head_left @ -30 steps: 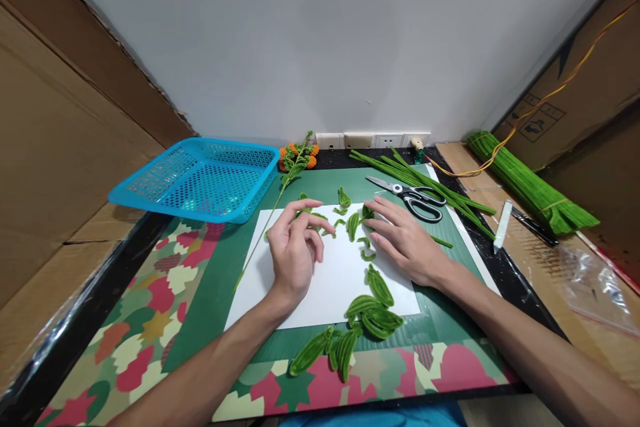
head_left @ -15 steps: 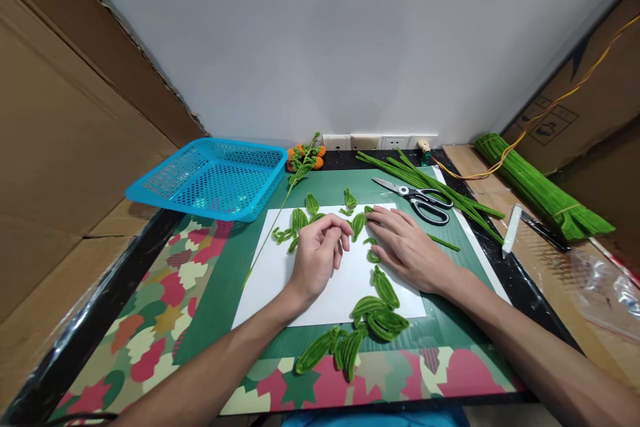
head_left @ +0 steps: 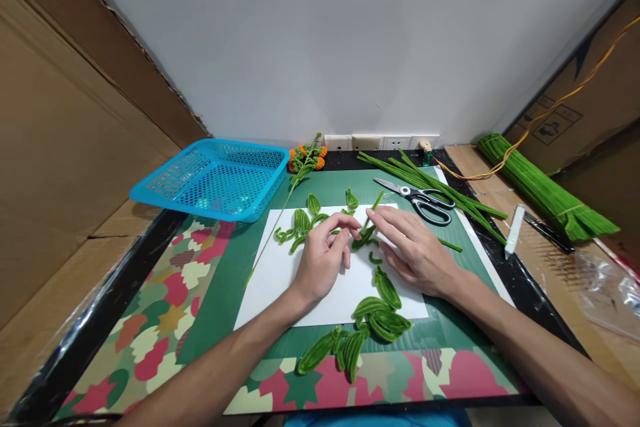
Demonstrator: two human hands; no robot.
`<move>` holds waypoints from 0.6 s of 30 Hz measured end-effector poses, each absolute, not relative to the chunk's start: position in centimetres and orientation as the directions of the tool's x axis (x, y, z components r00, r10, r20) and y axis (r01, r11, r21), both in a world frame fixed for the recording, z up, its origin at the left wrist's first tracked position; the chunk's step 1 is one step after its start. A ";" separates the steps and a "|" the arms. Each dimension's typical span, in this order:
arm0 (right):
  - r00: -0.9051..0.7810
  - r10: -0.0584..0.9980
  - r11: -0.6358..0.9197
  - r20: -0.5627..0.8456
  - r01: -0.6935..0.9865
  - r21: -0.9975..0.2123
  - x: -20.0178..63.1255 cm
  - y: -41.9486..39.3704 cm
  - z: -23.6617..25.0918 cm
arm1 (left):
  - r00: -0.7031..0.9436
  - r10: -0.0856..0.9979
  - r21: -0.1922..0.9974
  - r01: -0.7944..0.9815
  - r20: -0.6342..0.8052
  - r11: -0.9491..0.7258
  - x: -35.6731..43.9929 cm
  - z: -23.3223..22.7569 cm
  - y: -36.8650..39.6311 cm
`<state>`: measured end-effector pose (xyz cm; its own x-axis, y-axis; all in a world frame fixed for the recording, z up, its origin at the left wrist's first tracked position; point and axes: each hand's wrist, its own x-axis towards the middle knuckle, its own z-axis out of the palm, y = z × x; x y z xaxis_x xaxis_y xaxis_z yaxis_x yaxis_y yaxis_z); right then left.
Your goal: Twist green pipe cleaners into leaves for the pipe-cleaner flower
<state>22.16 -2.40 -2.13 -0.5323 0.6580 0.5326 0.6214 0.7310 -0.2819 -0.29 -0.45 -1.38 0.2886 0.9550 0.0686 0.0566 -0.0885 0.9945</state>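
Grey wall behind, cardboard panels on both sides, desk covered by a leaf-print mat (head_left: 150,327) with a green cutting mat (head_left: 225,267) and a white paper sheet (head_left: 280,280) on top. Left hand (head_left: 323,260) and right hand (head_left: 415,250) meet over the sheet's far middle, both fingers curled, pinching a small green pipe-cleaner leaf piece (head_left: 367,230) between them; one stem end sticks up past the fingertips. Piece sits just above the sheet, hands resting low on it. Loose pipe-cleaner leaves (head_left: 300,221) lie left of the left hand, a bigger pile of finished leaves (head_left: 367,323) near the sheet's front edge, spilling onto the mat. Scissors (head_left: 420,199) just beyond the right hand, lying by straight green pipe cleaners (head_left: 435,190). Bundled pipe cleaners (head_left: 540,187) far right on cardboard. Blue plastic basket (head_left: 215,177) back left. Orange-flower stem (head_left: 303,163) beside the basket. White marker (head_left: 515,230) at the right edge.
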 end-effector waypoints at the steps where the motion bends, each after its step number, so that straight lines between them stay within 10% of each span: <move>1: -0.544 0.655 0.736 0.525 0.617 -0.279 22.1 -2.4 -2.1 | 0.291 0.954 0.994 0.062 0.069 -0.091 -0.3 -1.4 -0.4; 12: -0.598 0.630 0.768 0.495 0.575 -0.283 21.9 -2.1 -1.9 | 0.214 0.961 0.950 0.220 0.175 -0.222 -0.4 -1.0 -0.3; 18: -0.605 0.621 0.776 0.499 0.565 -0.280 21.9 -2.0 -2.2 | 0.374 0.798 0.321 0.770 0.472 -0.551 -2.2 0.4 1.4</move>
<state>21.93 -2.04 -2.22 -0.6052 0.6206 0.4986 0.5652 0.7761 -0.2798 -2.16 1.35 0.36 0.3741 0.7981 0.4723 0.7701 -0.5511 0.3213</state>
